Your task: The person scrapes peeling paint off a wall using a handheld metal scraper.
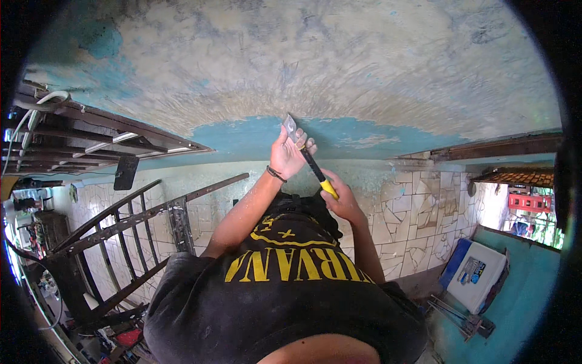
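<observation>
In front of me is a wall (pixel 339 67) with patchy grey-white coating over turquoise paint. I hold a scraper (pixel 312 162) with a flat metal blade and a long black handle ending in yellow. My left hand (pixel 288 156) is closed around it just below the blade, palm partly turned up, and a dark bracelet circles that wrist. Lower down, my right hand (pixel 343 199) grips the yellow end. The blade's tip points up at the wall, near the lower edge of the grey-white coating; whether it touches, I cannot tell.
A dark ladder (pixel 145 213) leans at my left, beneath a louvred window frame (pixel 97 130). Broken-tile cladding (pixel 412 212) covers the lower wall. To the right are a white and blue box (pixel 476 273) and an opening with a red crate (pixel 529 202) beyond.
</observation>
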Available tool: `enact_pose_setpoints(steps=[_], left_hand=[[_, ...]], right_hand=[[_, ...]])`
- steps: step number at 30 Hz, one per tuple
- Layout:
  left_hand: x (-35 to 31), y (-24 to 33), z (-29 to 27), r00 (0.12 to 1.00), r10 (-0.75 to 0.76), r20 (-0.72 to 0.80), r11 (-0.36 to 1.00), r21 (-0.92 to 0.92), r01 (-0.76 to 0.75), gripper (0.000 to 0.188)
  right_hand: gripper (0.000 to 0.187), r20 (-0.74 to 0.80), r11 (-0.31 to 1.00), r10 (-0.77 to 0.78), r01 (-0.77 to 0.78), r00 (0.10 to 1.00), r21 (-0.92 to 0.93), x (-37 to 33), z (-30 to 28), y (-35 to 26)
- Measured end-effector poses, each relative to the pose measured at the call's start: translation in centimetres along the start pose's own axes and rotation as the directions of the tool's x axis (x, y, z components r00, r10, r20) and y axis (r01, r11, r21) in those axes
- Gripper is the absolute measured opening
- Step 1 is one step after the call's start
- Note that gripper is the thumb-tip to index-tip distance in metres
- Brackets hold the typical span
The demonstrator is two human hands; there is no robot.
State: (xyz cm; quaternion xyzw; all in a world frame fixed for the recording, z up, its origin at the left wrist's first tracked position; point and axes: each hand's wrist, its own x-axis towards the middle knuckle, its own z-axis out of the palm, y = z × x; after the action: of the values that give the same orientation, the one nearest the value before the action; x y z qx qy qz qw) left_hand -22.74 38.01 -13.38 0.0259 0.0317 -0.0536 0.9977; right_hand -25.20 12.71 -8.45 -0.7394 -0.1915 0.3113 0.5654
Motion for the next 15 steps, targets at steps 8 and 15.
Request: enact_pose_setpoints(steps=[8,15], left_hand=[[-0.3,-0.3,3.8,0.986,0.024,-0.167,0.942,0.333,0.034,0.056],[-3.8,-0.5,6.9,0.848,0.205,0.49,-0.528,0.784,-0.325,0.027]], right_hand=[[0.045,-0.222,0.931,-0.135,0.047,0.966,-0.362,-3.8,-2.8,-8.8],[0.04,-0.271,0.838,-0.249,0.066,0.93,-0.542,-4.5,-2.5,-13.3]])
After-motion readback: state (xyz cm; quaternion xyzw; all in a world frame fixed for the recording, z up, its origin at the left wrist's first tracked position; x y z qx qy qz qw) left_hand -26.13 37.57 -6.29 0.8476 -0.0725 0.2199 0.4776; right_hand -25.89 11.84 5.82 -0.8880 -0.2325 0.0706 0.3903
